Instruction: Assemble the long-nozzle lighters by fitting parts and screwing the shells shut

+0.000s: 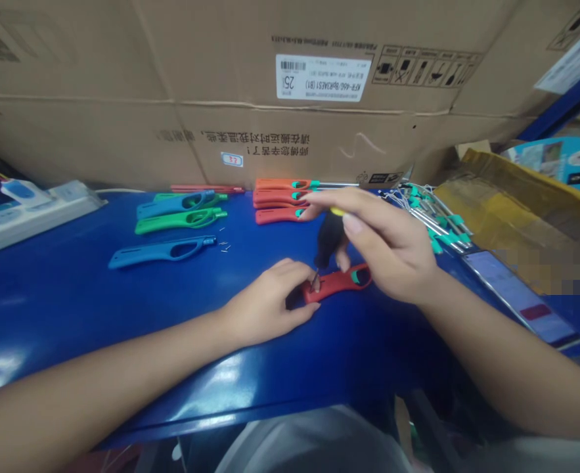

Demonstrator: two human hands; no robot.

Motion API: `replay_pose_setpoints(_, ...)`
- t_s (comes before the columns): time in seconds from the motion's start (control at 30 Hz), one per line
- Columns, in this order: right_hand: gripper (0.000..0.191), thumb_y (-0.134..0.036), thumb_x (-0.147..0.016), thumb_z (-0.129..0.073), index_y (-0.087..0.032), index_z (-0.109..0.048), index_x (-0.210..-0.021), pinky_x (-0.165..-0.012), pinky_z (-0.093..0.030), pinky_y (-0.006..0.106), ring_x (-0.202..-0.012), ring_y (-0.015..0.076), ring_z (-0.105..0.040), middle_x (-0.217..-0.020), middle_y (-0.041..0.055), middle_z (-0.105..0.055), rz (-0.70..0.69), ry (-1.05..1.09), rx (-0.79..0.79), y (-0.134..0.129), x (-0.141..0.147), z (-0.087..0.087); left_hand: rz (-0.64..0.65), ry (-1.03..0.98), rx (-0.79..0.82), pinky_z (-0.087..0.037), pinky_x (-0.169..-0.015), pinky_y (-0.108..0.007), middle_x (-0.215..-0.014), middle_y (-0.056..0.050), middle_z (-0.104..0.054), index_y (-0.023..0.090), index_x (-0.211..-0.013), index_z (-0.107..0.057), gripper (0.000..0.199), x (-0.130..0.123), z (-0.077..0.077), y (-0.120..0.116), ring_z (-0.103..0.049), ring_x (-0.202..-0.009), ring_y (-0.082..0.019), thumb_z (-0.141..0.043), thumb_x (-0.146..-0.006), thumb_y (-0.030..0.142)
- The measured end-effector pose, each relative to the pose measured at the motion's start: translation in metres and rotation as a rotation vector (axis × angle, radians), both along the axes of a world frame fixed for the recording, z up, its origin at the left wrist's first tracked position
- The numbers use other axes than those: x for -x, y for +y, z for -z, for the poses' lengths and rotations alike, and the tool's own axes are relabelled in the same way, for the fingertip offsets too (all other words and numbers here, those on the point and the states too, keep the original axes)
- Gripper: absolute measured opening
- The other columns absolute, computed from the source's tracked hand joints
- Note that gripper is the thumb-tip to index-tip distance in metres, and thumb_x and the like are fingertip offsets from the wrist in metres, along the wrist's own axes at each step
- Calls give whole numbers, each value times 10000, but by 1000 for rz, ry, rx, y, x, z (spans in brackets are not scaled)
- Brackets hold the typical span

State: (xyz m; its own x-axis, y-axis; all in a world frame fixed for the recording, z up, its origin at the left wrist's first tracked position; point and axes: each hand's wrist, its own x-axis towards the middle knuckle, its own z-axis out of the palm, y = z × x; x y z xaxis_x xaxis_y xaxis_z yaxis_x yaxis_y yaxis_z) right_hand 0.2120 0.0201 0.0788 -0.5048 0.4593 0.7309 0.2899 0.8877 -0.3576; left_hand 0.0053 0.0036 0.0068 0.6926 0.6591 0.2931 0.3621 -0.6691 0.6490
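A red lighter handle (337, 282) with a green trigger lies on the blue table. My left hand (267, 305) pinches its left end and holds it against the tabletop. Above it, my right hand (391, 240) grips a screwdriver (330, 238) with a black and yellow handle. The screwdriver tilts slightly, and its tip meets the lighter handle close to my left fingertips. Whether a screw sits under the tip cannot be seen. Behind my hands, orange and red lighters (277, 197) with green triggers lie in a stack.
Blue and green lighter handles (164, 251) lie at left, with several tiny screws (224, 247) beside them. At right are metal lighter tubes (442, 220) with green parts and a phone (523, 299). A power strip (38, 213) sits far left; a large cardboard box (211, 72) stands behind.
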Motion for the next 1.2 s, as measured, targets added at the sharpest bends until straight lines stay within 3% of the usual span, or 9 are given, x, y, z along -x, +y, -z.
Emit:
replay_pose_setpoints(0.1,284,-257,-1046,-472,-190,-636,-1268,-687,-591,260,-772,124,-692,-1062,60,-745,-34,7,92,0,0,-1,-1,1,4,-492,-885,-344,-1008,-32,-673,200,-1005,-601,134,0,0,0,-609,-967,-199,-670,-891,195)
replay_pose_setpoints(0.23,231,-331,-955,-658,-220,-691,-1155,-813,-600,318,-880,183,-713,-988,48,-760,40,-15,-152,2,-3,-1,-11,-5,-5,-498,-863,-342,-971,-22,-669,208,-994,-595,133,0,0,0,-619,-942,-199,-675,-889,203)
replay_pose_setpoints(0.4,360,-294,-1059,-436,-198,-528,-1393,-751,-613,281,-911,150,-715,-1230,92,-705,-55,-59,140,-1,-2,1,-15,6,-19,-507,-865,-351,-980,-28,-674,214,-1005,-611,124,1,2,0,-628,-942,-208,-671,-897,221)
replay_pose_setpoints(0.53,331,-398,-911,-719,-232,-666,-1193,-796,-614,299,-893,187,-721,-1112,69,-758,73,-46,-79,-4,2,2,-21,-4,-42,-510,-850,-342,-930,-17,-670,207,-1035,-615,163,1,3,1,-633,-897,-197,-684,-887,214)
replay_pose_setpoints(0.63,347,-338,-1018,-547,-218,-598,-1339,-863,-604,318,-986,187,-716,-1227,89,-727,127,-24,-52,-6,5,2,-13,2,-22,-504,-851,-337,-955,-21,-669,203,-1006,-611,127,0,0,0,-623,-909,-193,-672,-894,205)
replay_pose_setpoints(0.73,330,-279,-1049,-457,-213,-588,-1345,-744,-609,280,-881,152,-722,-1182,74,-736,94,17,63,-7,6,4,-9,8,-2,-505,-874,-344,-994,-28,-676,210,-1011,-611,134,0,-1,0,-622,-954,-201,-666,-891,189)
replay_pose_setpoints(0.9,271,-366,-969,-634,-231,-684,-1199,-770,-600,296,-865,180,-719,-1034,63,-761,131,-42,-210,-7,3,3,-25,-15,-15,-518,-872,-357,-970,-26,-684,213,-1001,-613,129,0,1,-1,-639,-911,-201,-683,-893,212)
replay_pose_setpoints(1.07,290,-259,-1052,-466,-196,-617,-1291,-737,-590,268,-836,132,-703,-1102,62,-739,18,-44,21,-8,4,-2,-8,1,-12,-506,-900,-366,-1015,-42,-683,206,-1012,-621,121,1,2,0,-629,-988,-220,-682,-911,229)
replay_pose_setpoints(1.2,226,-358,-951,-673,-218,-698,-1127,-737,-581,285,-795,163,-693,-902,36,-742,107,-56,-214,-7,2,-2,-4,-16,-32,-503,-874,-336,-962,-20,-681,198,-1027,-616,136,1,2,0,-632,-906,-186,-686,-913,221)
